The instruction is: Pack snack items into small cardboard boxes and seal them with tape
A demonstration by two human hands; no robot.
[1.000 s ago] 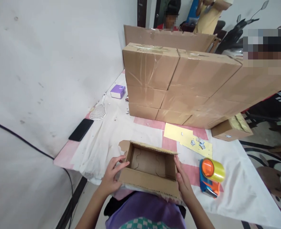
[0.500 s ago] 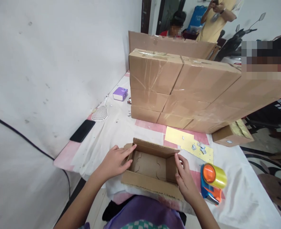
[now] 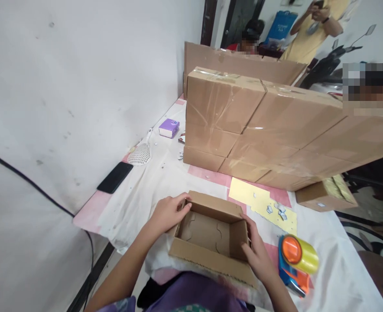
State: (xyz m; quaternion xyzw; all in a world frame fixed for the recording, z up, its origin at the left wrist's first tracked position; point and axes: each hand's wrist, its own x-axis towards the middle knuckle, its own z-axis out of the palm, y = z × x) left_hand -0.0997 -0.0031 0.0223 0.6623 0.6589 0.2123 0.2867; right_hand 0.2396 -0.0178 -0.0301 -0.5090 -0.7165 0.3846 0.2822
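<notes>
A small open cardboard box (image 3: 211,234) sits at the near edge of the table, its bottom flaps interlocked. My left hand (image 3: 168,212) grips the box's left wall, fingers curled over the rim. On the other side my right hand (image 3: 258,251) presses against the right wall, with its thumb over the rim. A tape dispenser (image 3: 295,264) with an orange hub and a yellowish roll lies just right of my right hand.
A wall of taped cardboard boxes (image 3: 263,130) stands across the table. A yellow sheet (image 3: 259,201) with paper bits lies before it. A phone (image 3: 115,177), a white mesh object (image 3: 140,154) and a purple packet (image 3: 169,128) lie at the left. People stand behind the boxes.
My left hand slid from the box's outer left side to curl over its left rim. The side flaps are now folded in. The view shifted slightly.
</notes>
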